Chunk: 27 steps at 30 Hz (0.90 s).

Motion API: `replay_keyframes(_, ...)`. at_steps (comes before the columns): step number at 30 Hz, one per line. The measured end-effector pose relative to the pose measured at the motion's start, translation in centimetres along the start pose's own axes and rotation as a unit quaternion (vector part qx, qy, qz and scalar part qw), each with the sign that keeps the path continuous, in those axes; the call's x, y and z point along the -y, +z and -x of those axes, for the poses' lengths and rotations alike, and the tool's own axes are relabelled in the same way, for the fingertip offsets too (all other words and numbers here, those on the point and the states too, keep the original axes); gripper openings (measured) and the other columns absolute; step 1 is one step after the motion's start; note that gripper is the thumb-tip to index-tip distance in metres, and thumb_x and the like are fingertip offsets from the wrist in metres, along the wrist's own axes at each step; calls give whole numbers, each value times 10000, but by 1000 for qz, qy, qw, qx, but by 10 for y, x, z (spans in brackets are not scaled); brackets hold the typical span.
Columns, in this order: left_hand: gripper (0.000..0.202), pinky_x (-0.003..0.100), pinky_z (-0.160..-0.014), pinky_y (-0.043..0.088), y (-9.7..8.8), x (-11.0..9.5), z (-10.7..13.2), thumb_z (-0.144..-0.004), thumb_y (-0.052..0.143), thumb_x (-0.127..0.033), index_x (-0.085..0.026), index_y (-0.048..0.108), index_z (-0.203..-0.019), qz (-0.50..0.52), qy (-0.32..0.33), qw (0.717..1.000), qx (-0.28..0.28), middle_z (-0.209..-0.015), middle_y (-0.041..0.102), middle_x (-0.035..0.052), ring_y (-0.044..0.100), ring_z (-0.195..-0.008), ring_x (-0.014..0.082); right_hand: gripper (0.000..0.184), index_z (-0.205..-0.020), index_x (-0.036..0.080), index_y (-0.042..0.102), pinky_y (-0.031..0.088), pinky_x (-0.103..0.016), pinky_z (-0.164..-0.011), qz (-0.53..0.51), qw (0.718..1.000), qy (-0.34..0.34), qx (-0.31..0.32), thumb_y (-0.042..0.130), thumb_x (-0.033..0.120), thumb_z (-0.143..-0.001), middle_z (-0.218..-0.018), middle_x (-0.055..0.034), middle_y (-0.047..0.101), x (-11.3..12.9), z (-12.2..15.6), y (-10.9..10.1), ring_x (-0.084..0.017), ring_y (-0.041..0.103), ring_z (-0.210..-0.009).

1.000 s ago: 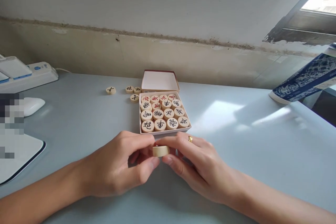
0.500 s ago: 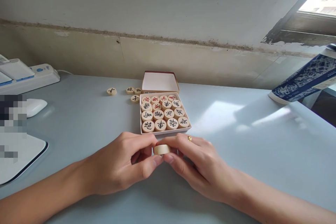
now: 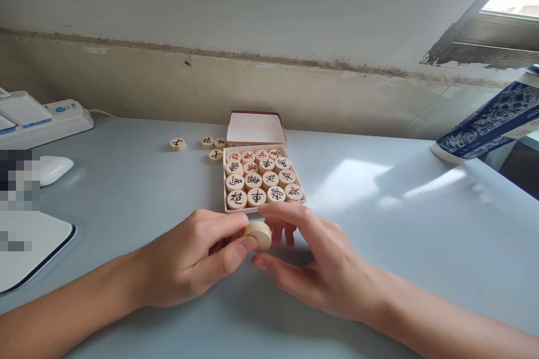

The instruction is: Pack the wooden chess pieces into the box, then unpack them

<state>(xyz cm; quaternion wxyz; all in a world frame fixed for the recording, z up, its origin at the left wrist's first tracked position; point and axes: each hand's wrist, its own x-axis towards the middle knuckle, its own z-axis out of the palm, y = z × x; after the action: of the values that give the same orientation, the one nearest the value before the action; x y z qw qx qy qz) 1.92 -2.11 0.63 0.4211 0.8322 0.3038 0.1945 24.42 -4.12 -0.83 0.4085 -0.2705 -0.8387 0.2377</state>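
Observation:
Between the thumb and index finger of my left hand (image 3: 197,255) is a round wooden Chinese chess piece (image 3: 259,235), tilted, with a plain side toward me. My right hand (image 3: 320,258) is open beside it, thumb and fingers spread around the piece's right side without a grip. Just beyond both hands lies a shallow white box (image 3: 227,211) filled with rows of chess pieces marked in black and red. Its lid (image 3: 257,128) stands behind it, white inside with a dark red edge. Several loose pieces (image 3: 177,145) with black characters lie left of the lid.
A white power strip (image 3: 69,118), a white mouse (image 3: 56,170) and a white pad with a dark edge (image 3: 37,247) are at the left. At the right a blue and white cylinder (image 3: 484,123) leans over the table edge. The wall runs along the back.
My right fingers have let go of the chess piece and spread apart. The piece, now held by my left hand alone, has tilted.

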Motion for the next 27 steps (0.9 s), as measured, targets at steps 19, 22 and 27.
replay_keyframes(19,293,188,-523,341,1,0,1,-989,541,-410,-194,527,-792,8,-47,999,-3,-656,476,-66,409,-565,78,156,-1168,162,586,453,-213,-628,-20,999,47,7,533,118,-1028,-833,6,647,3,0,-3,-100,539,-654)
replay_keyframes(22,186,181,-507,329,2,3,1,-1023,503,-372,-220,568,-936,9,-57,998,5,-672,468,-79,385,-544,73,141,-1164,151,590,459,-211,-649,-30,998,48,13,508,135,-1051,-871,-7,666,4,-1,-4,-99,561,-693)
replay_keyframes(27,327,199,-495,315,1,4,0,-1047,424,-435,-197,538,-852,23,-73,997,16,-660,408,-65,340,-543,82,174,-1211,146,549,449,-218,-606,15,999,31,-8,500,134,-1044,-818,12,623,3,1,-3,-101,535,-659)
